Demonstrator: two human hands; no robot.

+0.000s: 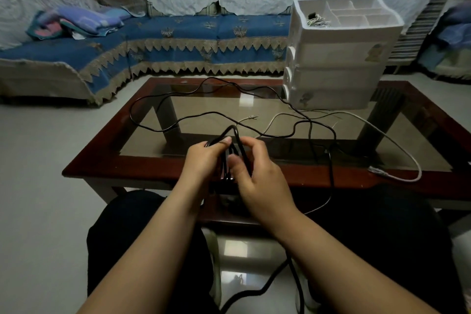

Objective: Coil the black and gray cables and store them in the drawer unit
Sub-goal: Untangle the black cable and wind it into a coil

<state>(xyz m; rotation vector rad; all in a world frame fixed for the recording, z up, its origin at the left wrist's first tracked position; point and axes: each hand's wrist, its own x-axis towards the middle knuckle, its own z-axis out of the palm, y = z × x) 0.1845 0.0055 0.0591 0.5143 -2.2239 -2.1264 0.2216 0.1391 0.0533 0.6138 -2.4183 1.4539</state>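
Observation:
A long black cable (163, 130) sprawls in loose curves over the glass table (142, 168), and part of it drops to the floor by my legs. Several loops of it are gathered over the table's near edge. My left hand (204, 160) grips those loops. My right hand (257, 173) holds the same bundle from the right side, thumb toward the loops. A gray cable (397, 145) lies along the table's right side, its plug near the front edge. The white drawer unit (339, 58) stands at the far right of the table with its top tray open.
A small coiled wire bundle (316, 20) lies in the drawer unit's top compartments. A blue-covered sofa (178, 41) with folded cloths runs behind the table. My knees in dark trousers are below the table's near edge.

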